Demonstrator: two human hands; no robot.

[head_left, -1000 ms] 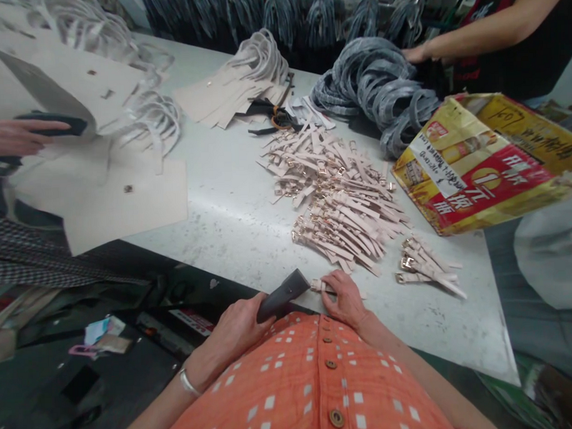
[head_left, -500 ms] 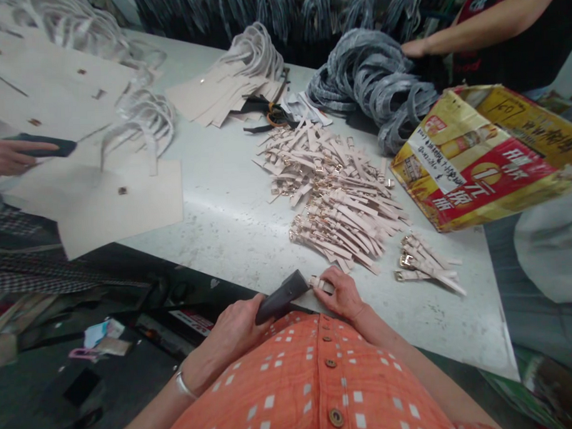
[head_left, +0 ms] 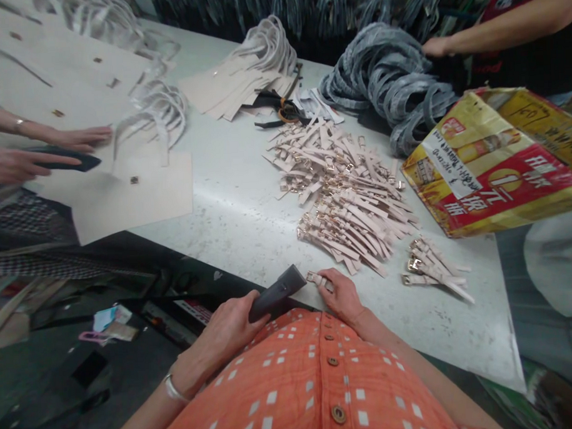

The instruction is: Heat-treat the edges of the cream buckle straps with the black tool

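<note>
My left hand (head_left: 236,319) is wrapped round a dark grey tube-shaped tool (head_left: 280,291), which looks like a blower. The tool tilts up to the right, its round end pointing at a small beige buckle strap (head_left: 317,280). That strap is pinched in my right hand (head_left: 341,294) over the table's near edge, its metal buckle close to the tool's end with a small gap between. Beyond my hands lies a large pile of similar buckle straps (head_left: 346,193). A smaller group of straps (head_left: 435,269) lies to the right of my right hand.
At left, a co-worker's hands (head_left: 54,157) hold a dark tool over beige panels (head_left: 145,200). Grey coiled straps (head_left: 379,67) lie at the back near another person's arm (head_left: 495,38). A yellow-red carton (head_left: 491,170) stands at right. Scissors (head_left: 282,108) lie behind the pile.
The tool's end has drawn slightly back from the buckle and turned a little. At left, a second co-worker's hand has come onto the panels. The view has shifted slightly.
</note>
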